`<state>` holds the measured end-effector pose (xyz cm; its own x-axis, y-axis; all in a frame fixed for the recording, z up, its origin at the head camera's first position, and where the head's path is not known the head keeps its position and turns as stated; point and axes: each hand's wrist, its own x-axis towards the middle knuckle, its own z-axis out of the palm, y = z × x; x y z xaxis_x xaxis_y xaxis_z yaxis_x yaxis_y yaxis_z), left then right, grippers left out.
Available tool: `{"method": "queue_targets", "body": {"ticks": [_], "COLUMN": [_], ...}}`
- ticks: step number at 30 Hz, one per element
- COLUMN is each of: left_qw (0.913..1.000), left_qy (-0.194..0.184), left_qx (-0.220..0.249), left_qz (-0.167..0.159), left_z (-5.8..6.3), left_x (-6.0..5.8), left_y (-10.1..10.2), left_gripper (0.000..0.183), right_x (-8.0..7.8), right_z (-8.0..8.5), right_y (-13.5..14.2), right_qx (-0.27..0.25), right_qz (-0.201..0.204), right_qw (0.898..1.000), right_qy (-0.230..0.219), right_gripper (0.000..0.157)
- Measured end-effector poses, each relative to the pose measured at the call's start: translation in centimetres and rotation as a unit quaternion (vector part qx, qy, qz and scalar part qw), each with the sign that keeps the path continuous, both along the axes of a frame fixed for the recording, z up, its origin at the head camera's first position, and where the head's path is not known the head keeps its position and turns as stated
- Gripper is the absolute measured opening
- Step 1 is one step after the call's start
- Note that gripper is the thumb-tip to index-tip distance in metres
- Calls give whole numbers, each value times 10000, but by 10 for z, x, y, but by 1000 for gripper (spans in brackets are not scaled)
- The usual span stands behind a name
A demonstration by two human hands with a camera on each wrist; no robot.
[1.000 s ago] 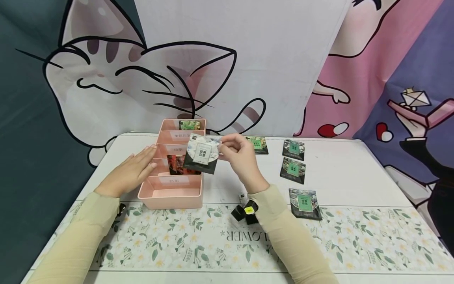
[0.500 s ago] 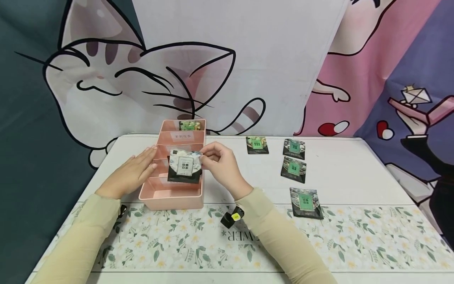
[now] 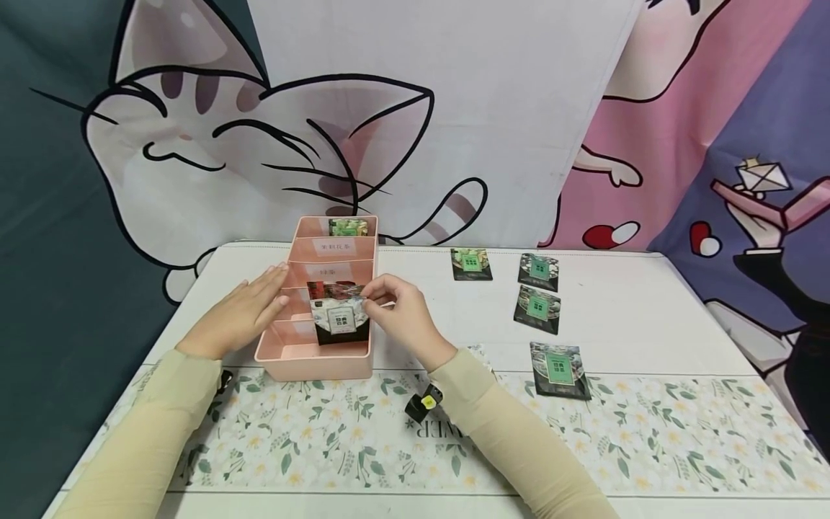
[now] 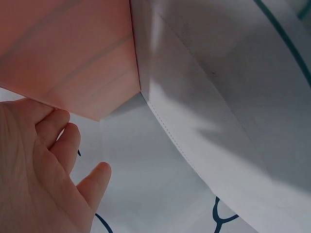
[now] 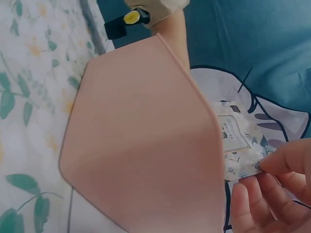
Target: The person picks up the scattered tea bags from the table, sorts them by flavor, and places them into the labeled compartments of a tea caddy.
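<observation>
My right hand (image 3: 407, 317) pinches the upper right edge of a white-and-black tea sachet (image 3: 341, 321). This packet stands partly down in the front part of a pink divided box (image 3: 318, 370); in the right wrist view the box wall hides its lower part. Behind it shows the top of a red tea sachet (image 3: 332, 290) in another compartment. My left hand (image 3: 238, 317) lies with extended fingers against the box's left side, and in the left wrist view its fingertips (image 4: 60, 116) are at the pink wall. A green tea sachet (image 3: 348, 227) sits in the rearmost compartment.
Several green-labelled tea sachets lie on the right of the table: one near the front (image 3: 560, 370), a pair farther back, and another (image 3: 471, 264) near the back edge. Labels mark the box's dividers. A printed curtain (image 3: 519, 130) hangs behind the table.
My right hand has moved left and down, bringing the white-and-black sachet from above the box into its front part. The left hand has stayed at the box's side.
</observation>
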<state>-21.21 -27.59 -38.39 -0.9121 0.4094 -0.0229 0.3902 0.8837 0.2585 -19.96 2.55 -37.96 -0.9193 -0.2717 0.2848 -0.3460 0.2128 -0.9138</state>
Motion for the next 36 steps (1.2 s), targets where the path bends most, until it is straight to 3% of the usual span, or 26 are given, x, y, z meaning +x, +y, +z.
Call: {"method": "queue_targets", "body": {"ticks": [8, 18, 26, 36], "left_qw": [10000, 10000, 10000, 10000], "left_qy": [1, 8, 11, 7], "left_qx": [-9, -13, -7, -12], "left_qz": [-14, 21, 15, 20], "left_z": [1, 0, 0, 0], "left_x": [0, 0, 0, 1], "left_y": [0, 0, 0, 0], "left_gripper": [67, 67, 68, 68], "right_x": [-2, -4, -3, 0], "right_z": [-8, -10, -2, 14], "right_y": [0, 3, 13, 46], "right_qx": [449, 631, 884, 1342], "right_qz": [9, 0, 164, 333], "right_qw": [9990, 9980, 9959, 9904], "right_qy": [34, -99, -39, 27], "right_gripper": [10, 9, 10, 5]}}
